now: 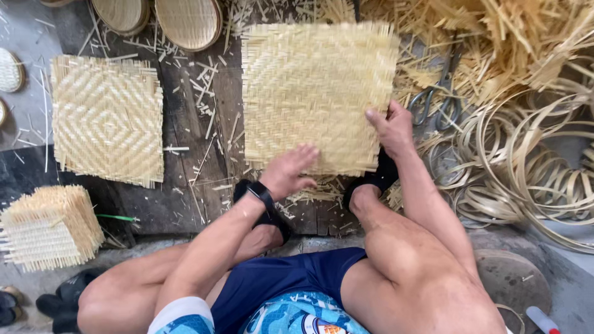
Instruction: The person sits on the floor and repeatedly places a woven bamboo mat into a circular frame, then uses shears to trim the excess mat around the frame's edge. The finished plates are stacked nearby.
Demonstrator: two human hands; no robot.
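Left hand (pixel 289 171) flat, fingers spread on woven mat's (pixel 315 93) near edge | right hand (pixel 390 127) pinching its right edge | mat stretches away ahead.

The one camera sits on my head and looks almost straight down past my knees to the floor. It is near enough that my left hand (pixel 288 171) and right hand (pixel 390 127) fall close to centre, on the woven mat (pixel 315 93) that fills the middle toward 12 o'clock. My thighs crowd the 6 o'clock edge; coiled bamboo strips (pixel 532 167) lie at 3 o'clock.
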